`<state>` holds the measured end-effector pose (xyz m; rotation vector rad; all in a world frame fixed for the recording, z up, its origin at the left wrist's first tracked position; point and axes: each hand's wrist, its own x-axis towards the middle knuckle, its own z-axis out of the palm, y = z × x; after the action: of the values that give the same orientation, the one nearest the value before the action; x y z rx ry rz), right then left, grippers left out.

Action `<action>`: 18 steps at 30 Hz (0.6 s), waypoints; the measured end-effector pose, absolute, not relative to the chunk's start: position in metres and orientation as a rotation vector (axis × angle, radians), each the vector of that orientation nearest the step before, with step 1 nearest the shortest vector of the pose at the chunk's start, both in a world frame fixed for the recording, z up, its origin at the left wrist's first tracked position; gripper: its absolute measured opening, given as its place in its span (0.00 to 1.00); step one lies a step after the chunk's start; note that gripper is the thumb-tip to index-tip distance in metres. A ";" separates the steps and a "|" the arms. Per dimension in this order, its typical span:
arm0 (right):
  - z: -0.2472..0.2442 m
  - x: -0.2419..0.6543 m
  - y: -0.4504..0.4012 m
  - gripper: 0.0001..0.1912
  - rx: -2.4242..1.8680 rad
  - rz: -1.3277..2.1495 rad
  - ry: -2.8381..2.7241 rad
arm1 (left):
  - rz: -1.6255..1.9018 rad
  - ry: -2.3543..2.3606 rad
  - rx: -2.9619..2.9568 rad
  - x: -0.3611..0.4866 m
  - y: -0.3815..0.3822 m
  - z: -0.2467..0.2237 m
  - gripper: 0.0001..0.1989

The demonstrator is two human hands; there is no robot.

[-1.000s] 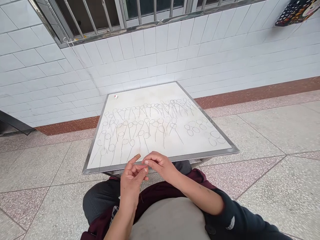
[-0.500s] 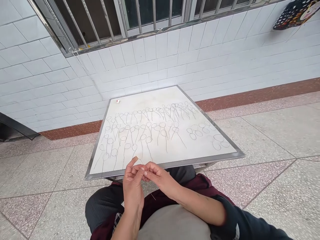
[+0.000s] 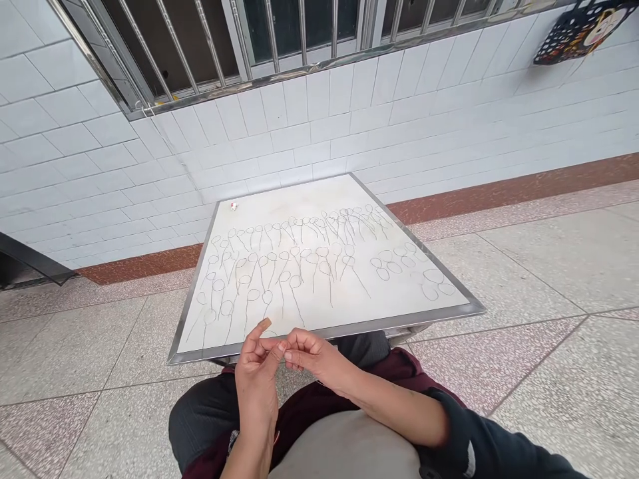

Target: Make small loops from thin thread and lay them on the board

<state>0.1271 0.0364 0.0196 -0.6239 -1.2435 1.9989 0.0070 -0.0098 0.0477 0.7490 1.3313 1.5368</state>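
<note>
My left hand (image 3: 257, 372) pinches a thin wire (image 3: 270, 332) between thumb and finger, just off the table's near edge. A tan strip (image 3: 268, 322) wraps its raised fingertip. Close beside it, my right hand (image 3: 317, 359) is closed in a pinch on the same wire, fingertips nearly meeting the left thumb. Only a small curve of the wire shows above the fingers; the rest is mostly hidden. Beyond the hands, many wire loops with long tails (image 3: 294, 282) lie in rows on the white table (image 3: 299, 193). Rings without visible tails (image 3: 433, 275) lie at its right.
A grey metal rim (image 3: 399, 324) edges the table. A small white and red item (image 3: 234, 207) sits at its far left corner. Behind stands a white tiled wall (image 3: 299, 140) with a barred window (image 3: 299, 33). A dotted bag (image 3: 582, 33) hangs at upper right.
Both hands have shifted slightly left and down, and their fingertips have drawn a little apart. The wire end that hung below the hands no longer shows there. The rows on the table look the same.
</note>
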 end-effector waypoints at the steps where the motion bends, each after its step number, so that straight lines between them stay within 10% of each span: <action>1: 0.019 0.128 0.037 0.14 -0.627 1.988 -1.282 | 1.536 1.340 0.746 0.006 -0.011 0.047 0.25; 18: 0.009 0.125 0.031 0.06 -0.648 1.590 -1.611 | 1.728 1.432 0.666 0.015 -0.017 0.044 0.25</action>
<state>0.1253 0.0310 0.0086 -0.6478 -1.6112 1.5900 0.0149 -0.0168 0.0439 0.6661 1.4319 1.7275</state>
